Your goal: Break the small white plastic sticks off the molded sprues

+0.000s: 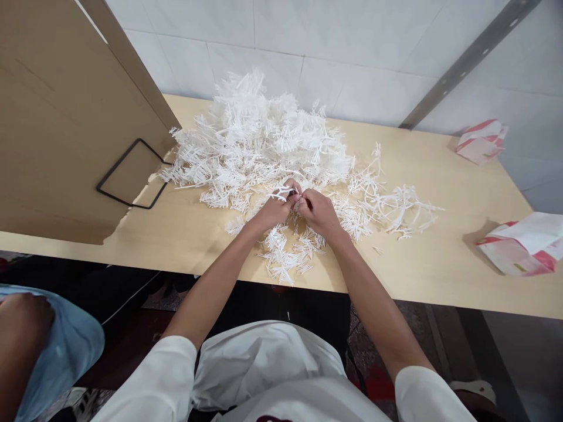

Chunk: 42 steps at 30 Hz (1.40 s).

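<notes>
A white branched plastic piece (280,193) sticks out from the closed fingers of my left hand (278,210). My right hand (320,212) is closed in a pinch, its fingertips meeting the left ones at the end of this piece; the exact grip is hidden. Behind both hands rises a big heap of feathery white plastic pieces (264,138). Close to my wrists lies a small loose pile of thin white bits (285,255). Bare, branching white strands (402,208) lie tangled to the right of my right hand.
A brown board (65,117) with a black wire loop (118,166) stands at the left. Two red-and-white paper packets (481,142) (523,246) sit at the table's right. A tiled wall (352,58) closes the back. At lower left shows another person's arm (21,334).
</notes>
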{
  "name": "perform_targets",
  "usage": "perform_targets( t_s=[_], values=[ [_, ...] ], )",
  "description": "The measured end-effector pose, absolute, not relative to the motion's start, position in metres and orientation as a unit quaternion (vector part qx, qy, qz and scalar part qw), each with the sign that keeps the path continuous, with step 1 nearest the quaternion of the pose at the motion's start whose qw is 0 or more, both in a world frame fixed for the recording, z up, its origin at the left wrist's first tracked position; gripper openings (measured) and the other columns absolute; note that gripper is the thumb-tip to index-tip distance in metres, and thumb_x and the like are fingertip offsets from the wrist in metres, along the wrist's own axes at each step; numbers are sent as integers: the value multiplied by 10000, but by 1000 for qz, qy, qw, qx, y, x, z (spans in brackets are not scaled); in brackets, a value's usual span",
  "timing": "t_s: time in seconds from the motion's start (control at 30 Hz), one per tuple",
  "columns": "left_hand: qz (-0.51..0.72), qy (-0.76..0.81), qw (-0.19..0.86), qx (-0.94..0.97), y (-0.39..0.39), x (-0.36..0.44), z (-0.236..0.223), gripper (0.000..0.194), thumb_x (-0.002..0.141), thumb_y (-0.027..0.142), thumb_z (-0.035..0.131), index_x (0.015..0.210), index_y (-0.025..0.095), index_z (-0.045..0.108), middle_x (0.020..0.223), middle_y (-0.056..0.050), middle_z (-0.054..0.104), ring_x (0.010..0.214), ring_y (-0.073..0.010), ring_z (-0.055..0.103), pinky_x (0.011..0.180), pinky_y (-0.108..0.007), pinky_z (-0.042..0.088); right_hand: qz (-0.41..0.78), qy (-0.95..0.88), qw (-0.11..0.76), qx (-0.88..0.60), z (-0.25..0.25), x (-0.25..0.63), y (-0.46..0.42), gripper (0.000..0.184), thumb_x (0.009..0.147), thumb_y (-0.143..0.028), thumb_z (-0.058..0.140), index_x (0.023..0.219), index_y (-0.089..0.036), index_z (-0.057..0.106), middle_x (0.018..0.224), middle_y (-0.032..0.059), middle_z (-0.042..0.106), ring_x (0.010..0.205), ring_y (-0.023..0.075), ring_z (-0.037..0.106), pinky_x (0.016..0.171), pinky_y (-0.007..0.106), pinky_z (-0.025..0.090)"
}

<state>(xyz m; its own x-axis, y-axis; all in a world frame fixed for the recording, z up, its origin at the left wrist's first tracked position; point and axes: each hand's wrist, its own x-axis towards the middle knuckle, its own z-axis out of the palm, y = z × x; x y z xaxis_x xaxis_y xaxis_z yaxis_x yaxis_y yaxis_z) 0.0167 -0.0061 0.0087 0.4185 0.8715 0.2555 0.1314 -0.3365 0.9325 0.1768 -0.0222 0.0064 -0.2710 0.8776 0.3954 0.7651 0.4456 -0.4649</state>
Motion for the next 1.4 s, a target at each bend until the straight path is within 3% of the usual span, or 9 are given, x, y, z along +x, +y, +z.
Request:
perform_targets(
  t_s=[0.2, 0.57, 0.9, 1.0, 1.13, 1.2, 1.3, 1.4],
  values=[
    [402, 365, 469, 696, -6, 14, 14, 12, 882, 202, 483, 891, 204, 476, 746, 15, 516, 691, -128, 502, 688, -272, 405, 70, -816, 295, -492, 8, 181, -22, 178, 908, -288, 403, 765, -218, 483, 701, 23, 559, 682, 163, 481, 630, 287, 345],
    [354, 359, 370, 780, -13, 19, 9, 177, 852, 118, 432, 962, 212, 533, 904, -34, 612, 824, -166, 554, 772, -301, 437, 9, -770, 344, -537, 5, 171, -27, 246, 681, -228, 494, 554, -231, 284, 507, -16, 389, 555, 133, 379, 540, 287, 271],
    [357, 347, 393, 774, -16, 20, 9, 197, 751, 51, 485, 845, 220, 452, 745, 2, 486, 690, -143, 448, 626, -271, 355, -21, -772, 349, -531, 4, 172, -27, 287, 642, -228, 522, 542, -236, 253, 489, -5, 386, 546, 148, 361, 530, 306, 262],
    [377, 352, 362, 776, -15, 21, 9, 173, 788, 63, 463, 862, 218, 452, 813, -20, 521, 753, -153, 473, 692, -285, 380, -15, -752, 375, -542, 5, 173, -27, 278, 673, -216, 518, 544, -233, 272, 493, -13, 391, 533, 135, 362, 527, 302, 279],
    [431, 377, 379, 727, -9, 20, 10, 27, 909, 204, 449, 920, 213, 471, 854, -22, 536, 755, -141, 482, 736, -292, 403, 9, -732, 403, -549, 6, 173, -27, 319, 821, -268, 499, 560, -222, 322, 506, -25, 403, 520, 116, 371, 533, 294, 297],
    [449, 382, 423, 688, -5, 18, 11, 62, 927, 275, 473, 940, 215, 484, 801, -3, 512, 682, -121, 454, 680, -274, 398, 20, -706, 435, -558, 5, 172, -27, 294, 863, -311, 514, 608, -224, 397, 529, -35, 423, 525, 112, 389, 542, 288, 328],
    [479, 380, 475, 633, -3, 16, 13, 124, 911, 308, 530, 997, 222, 508, 775, 11, 500, 644, -102, 445, 627, -243, 398, 47, -651, 516, -554, 5, 173, -27, 124, 874, -350, 559, 852, -231, 536, 640, -38, 509, 561, 111, 461, 558, 273, 405],
    [506, 370, 486, 609, -2, 16, 15, 191, 879, 300, 589, 1046, 220, 543, 823, 2, 547, 683, -99, 489, 634, -231, 420, 80, -675, 529, -509, 7, 174, -27, 186, 917, -362, 523, 1043, -236, 576, 876, 22, 629, 705, 127, 574, 617, 278, 475]
  ],
)
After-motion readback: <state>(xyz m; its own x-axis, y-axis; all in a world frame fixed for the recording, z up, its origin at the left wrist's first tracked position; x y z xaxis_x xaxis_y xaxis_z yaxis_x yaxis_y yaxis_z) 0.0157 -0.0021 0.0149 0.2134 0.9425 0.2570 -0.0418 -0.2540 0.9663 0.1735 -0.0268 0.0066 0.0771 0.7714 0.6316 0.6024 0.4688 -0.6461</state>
